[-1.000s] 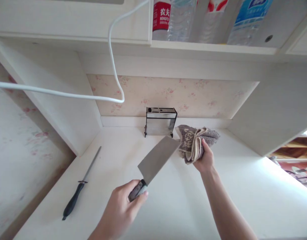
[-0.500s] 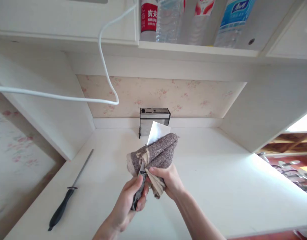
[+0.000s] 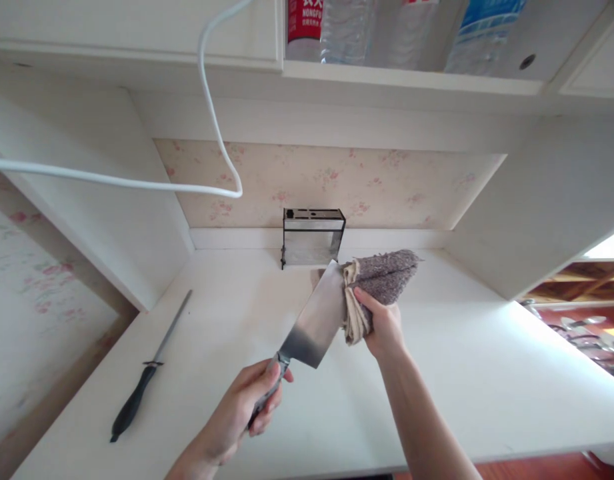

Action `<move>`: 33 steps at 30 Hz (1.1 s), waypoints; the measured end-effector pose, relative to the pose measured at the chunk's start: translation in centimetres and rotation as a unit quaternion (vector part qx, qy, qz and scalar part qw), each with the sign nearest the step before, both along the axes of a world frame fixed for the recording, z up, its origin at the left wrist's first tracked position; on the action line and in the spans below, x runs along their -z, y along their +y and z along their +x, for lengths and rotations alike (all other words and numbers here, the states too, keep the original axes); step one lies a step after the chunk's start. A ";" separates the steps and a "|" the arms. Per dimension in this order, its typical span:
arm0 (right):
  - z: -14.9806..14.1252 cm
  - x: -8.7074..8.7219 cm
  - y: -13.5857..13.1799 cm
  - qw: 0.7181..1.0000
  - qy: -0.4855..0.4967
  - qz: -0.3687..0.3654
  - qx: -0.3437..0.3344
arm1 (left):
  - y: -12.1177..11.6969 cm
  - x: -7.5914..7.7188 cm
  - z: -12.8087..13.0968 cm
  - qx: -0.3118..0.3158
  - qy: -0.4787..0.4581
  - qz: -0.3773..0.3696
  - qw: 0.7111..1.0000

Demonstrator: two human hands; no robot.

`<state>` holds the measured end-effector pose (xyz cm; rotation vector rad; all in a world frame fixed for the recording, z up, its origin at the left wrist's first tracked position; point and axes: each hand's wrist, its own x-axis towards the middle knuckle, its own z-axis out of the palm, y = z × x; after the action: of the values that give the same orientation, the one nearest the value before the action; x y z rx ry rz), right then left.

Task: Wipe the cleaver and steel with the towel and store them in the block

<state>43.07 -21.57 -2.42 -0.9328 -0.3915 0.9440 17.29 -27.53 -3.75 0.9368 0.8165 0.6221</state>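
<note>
- Left hand (image 3: pixel 249 403) reaches in from the near edge, fingers wrapped round the handle of the cleaver (image 3: pixel 319 317), blade slanting up over the worktop (image 3: pixel 227 320).
- Right hand (image 3: pixel 384 327) grips the folded cloth (image 3: pixel 381 280) beside the blade's far end.
- Sharpening steel (image 3: pixel 137 397) lies along the left edge.
- Knife rack (image 3: pixel 314 243) stands at the back edge, beyond the blade.
- White cable (image 3: pixel 207 189) hangs across the upper left.

Sharpening steel (image 3: pixel 148 373) left of cleaver (image 3: pixel 317 319)

Cleaver (image 3: pixel 315 317): broad grey blade, dark handle, slanted above table (image 3: pixel 387 413) | cloth (image 3: pixel 384 280): brown and cream, bunched, at blade's far end
</note>
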 end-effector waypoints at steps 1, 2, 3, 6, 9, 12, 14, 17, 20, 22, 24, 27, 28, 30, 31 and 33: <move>0.5 0.0 0.2 1.000 0.002 0.012 0.019 | -0.1 -0.3 -0.3 -0.010 0.025 0.022 0.999; 0.9 0.1 0.4 0.999 0.005 0.023 0.029 | -0.2 -0.6 -0.6 -0.025 0.051 0.044 0.997; 1.4 0.3 0.3 0.999 0.011 0.031 0.027 | -0.3 -0.8 -0.9 -0.044 0.079 0.065 0.994; 2.1 1.3 -0.7 0.996 0.055 0.041 -0.054 | 0.0 -1.3 -1.5 -0.108 0.151 0.138 0.973; 1.2 2.3 -2.6 0.973 0.132 0.033 -0.186 | 0.9 -1.2 -1.2 -0.153 0.222 0.240 0.932; -1.3 2.4 -4.2 0.937 0.200 0.030 -0.284 | 1.8 -0.7 0.2 -0.169 0.307 0.328 0.877; -3.2 2.2 -4.7 0.918 0.225 0.034 -0.326 | 2.1 -0.4 1.4 -0.159 0.363 0.374 0.838; -5.4 2.1 -4.4 0.906 0.240 0.027 -0.348 | 2.2 0.1 3.0 -0.121 0.459 0.443 0.761; -6.8 2.4 -3.6 0.924 0.224 -0.006 -0.309 | 1.7 0.8 3.9 -0.074 0.519 0.522 0.673; -7.6 2.6 -3.1 0.945 0.196 -0.022 -0.262 | 1.3 1.4 4.3 -0.051 0.538 0.576 0.613; -8.5 2.7 -2.7 0.962 0.173 -0.032 -0.210 | 0.9 2.2 4.5 -0.047 0.543 0.628 0.556; -9.4 2.6 -2.2 0.974 0.168 -0.056 -0.140 | 0.5 3.3 4.6 -0.055 0.535 0.676 0.504; -9.6 2.6 -2.0 0.976 0.169 -0.068 -0.123 | 0.5 3.6 4.6 -0.053 0.533 0.682 0.498; -9.6 2.7 -1.6 0.976 0.169 -0.096 -0.102 | 0.3 4.0 4.4 -0.045 0.536 0.683 0.494; -9.3 2.8 -1.4 0.975 0.171 -0.111 -0.092 | 0.2 4.2 4.2 -0.040 0.538 0.682 0.494; -8.6 3.3 -0.7 0.973 0.174 -0.127 -0.078 | -0.1 4.5 3.6 -0.031 0.538 0.682 0.495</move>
<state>34.52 -22.24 -5.73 -0.9531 -0.0442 1.3004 20.90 -27.60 -8.24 3.0100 1.4268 0.6482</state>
